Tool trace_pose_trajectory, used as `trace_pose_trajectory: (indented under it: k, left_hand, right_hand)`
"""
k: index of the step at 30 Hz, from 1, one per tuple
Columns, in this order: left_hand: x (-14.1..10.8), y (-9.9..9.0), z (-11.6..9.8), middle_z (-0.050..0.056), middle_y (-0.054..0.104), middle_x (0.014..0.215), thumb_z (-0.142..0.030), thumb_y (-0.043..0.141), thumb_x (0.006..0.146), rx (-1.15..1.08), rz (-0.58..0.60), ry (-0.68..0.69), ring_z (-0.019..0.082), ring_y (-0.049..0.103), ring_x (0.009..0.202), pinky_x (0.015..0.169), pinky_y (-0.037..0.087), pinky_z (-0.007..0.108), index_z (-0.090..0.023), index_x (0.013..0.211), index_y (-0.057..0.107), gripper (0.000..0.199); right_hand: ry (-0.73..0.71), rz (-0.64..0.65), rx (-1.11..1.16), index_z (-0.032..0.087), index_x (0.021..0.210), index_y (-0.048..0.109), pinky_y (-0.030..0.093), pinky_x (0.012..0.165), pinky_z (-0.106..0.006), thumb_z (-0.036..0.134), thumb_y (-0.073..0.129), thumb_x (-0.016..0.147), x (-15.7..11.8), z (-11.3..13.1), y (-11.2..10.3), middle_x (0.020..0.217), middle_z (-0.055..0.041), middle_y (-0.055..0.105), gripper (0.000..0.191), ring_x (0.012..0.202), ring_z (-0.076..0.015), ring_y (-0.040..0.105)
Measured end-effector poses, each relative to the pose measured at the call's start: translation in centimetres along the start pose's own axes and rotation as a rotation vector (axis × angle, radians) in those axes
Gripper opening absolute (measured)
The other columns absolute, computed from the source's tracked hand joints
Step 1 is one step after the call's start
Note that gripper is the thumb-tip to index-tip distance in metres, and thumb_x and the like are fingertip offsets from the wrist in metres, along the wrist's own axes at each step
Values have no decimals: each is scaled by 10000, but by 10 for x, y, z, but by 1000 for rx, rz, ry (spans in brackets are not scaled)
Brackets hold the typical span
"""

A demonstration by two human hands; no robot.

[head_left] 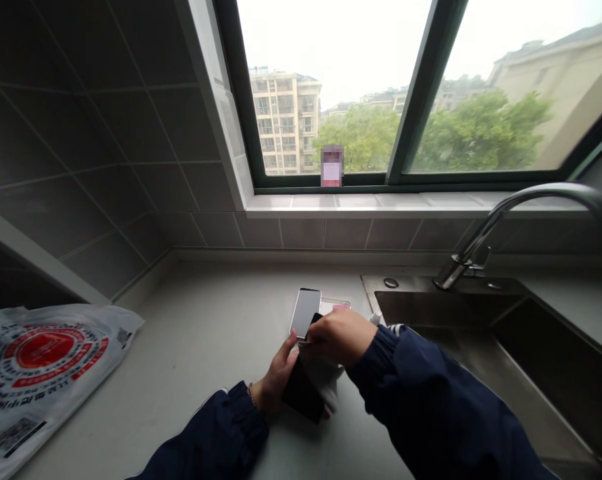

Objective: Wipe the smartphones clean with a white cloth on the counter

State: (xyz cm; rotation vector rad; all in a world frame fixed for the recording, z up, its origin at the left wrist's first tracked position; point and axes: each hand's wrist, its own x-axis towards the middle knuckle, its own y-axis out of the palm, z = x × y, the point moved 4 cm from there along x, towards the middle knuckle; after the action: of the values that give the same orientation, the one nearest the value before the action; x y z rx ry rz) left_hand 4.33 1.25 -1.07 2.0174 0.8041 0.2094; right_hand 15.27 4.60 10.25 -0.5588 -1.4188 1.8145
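handling a dark slab [299, 390] near the counter [221, 307] edge by the sink [415, 283], left hand [277, 379] clamped on it, right hand's [343, 335] hold unclear, steadiness likely needed next.

a crumpled white plastic bag [75, 360] printed with a red disc, rings of lettering and a dark square code lies at the left on the pale, smooth countertop [205, 313]. at the right, a brushed stainless-steel sink [413, 287] is set into it, with a curved chrome faucet [485, 228] rising from its back rim near a small round metal cap [391, 283]. grey rectangular wall tiles [105, 127] cover the left side. above the white tiled windowsill [305, 203], a dark green-framed window [421, 87] shows a beige multi-storey building [283, 120], leafy green trees [485, 133] and a bright, pale sky [341, 40].
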Motion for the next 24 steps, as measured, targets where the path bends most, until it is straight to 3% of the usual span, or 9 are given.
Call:
trace_pose_trajectory:
  k: [2, 6, 9, 11, 14, 15, 18, 20, 24]
  left_hand:
    - [-2, 5, 1, 153, 730, 915, -660, 212, 915, -2, 46, -24, 296, 692, 821, 802, 476, 418, -96, 1360, 490, 770]
    - [-7, 11, 7, 189, 724, 833, -780, 64, 827, 99, 185, -200, 315, 691, 772, 696, 478, 404, -40, 1339, 497, 999]
    - [-9, 7, 7, 217, 717, 835, -808, 16, 790, 159, 169, -218, 315, 690, 763, 663, 474, 386, -15, 1288, 535, 1071]
    - [-8, 4, 7, 215, 717, 830, -792, 41, 810, 159, 145, -211, 315, 692, 763, 661, 476, 385, -25, 1272, 549, 1029]
    - [-4, -4, 10, 201, 718, 822, -760, 99, 847, 94, 136, -161, 322, 695, 765, 691, 488, 415, -37, 1286, 545, 957]
    - [-2, -6, 11, 202, 719, 858, -758, 113, 851, 56, 136, -136, 328, 696, 798, 727, 491, 435, -39, 1309, 531, 949]
    - [4, -14, 6, 145, 680, 1149, -661, 173, 923, -66, 72, 66, 284, 624, 1108, 957, 429, 411, -144, 1413, 446, 763]
    - [6, -14, 3, 136, 611, 1291, -649, 201, 929, -80, 42, 121, 271, 522, 1257, 1068, 340, 395, -157, 1448, 395, 741]
    - [5, -7, -2, 162, 541, 1380, -643, 209, 931, -85, 28, 143, 279, 385, 1376, 1159, 198, 406, -111, 1449, 386, 763]
  right_hand:
    - [32, 3, -15, 262, 681, 730, 276, 491, -240, 395, 792, 717, 7, -8, 0, 566, 8, 632, 151, 554, -148, 596]
    - [174, -91, -65, 231, 660, 700, 348, 526, -245, 369, 763, 752, 18, -22, -4, 610, -18, 630, 178, 598, -176, 618]
    - [262, -210, -80, 219, 942, 702, 456, 658, -281, 354, 695, 830, 16, -25, -8, 846, -61, 673, 174, 768, -213, 643]
    - [282, -319, -78, 194, 1235, 586, 486, 813, -344, 336, 647, 872, 8, -19, -4, 1076, -114, 639, 394, 977, -258, 611]
    - [139, -631, -23, 179, 1351, 491, 426, 1004, -460, 253, 534, 924, -13, 1, 12, 1297, -152, 540, 436, 1210, -302, 499]
    - [43, -659, -5, 173, 1358, 482, 392, 1054, -474, 229, 509, 929, -18, 9, 21, 1356, -149, 504, 433, 1294, -305, 436]
    - [-181, -458, -13, 126, 1450, 363, 292, 1133, -539, 281, 491, 944, -29, 23, 56, 1539, -160, 300, 545, 1443, -340, 207]
    - [-195, -319, -18, 89, 1509, 235, 272, 1145, -546, 423, 493, 955, -34, 20, 72, 1575, -181, 200, 697, 1464, -355, 112]
    - [-169, -179, -30, 89, 1529, 178, 226, 1164, -542, 547, 460, 946, -42, 9, 80, 1587, -177, 117, 793, 1468, -348, 72]
